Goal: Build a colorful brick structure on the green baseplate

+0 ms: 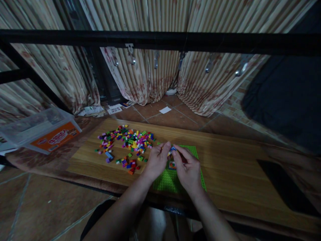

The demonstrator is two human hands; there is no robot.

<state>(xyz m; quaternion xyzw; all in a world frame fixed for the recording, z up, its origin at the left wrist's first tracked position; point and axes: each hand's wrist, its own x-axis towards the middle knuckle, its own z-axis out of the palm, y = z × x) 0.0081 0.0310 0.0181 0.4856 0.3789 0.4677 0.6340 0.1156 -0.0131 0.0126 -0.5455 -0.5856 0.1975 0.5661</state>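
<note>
Over the green studded square plastic baseplate, my left hand and right hand pinch a small bluish plastic piece, probably for control; multicoloured bricks lie to its left, seemingly for reach.

A small blue-and-white toy-brick piece, partly hidden, is held just below frame centre. Beneath it, a green studded baseplate is laid flat at lower centre; a small multicoloured brick assembly is located on it.

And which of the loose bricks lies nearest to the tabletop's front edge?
The orange brick, just in front of the red bricks; all other loose ones lie farther back.
</note>
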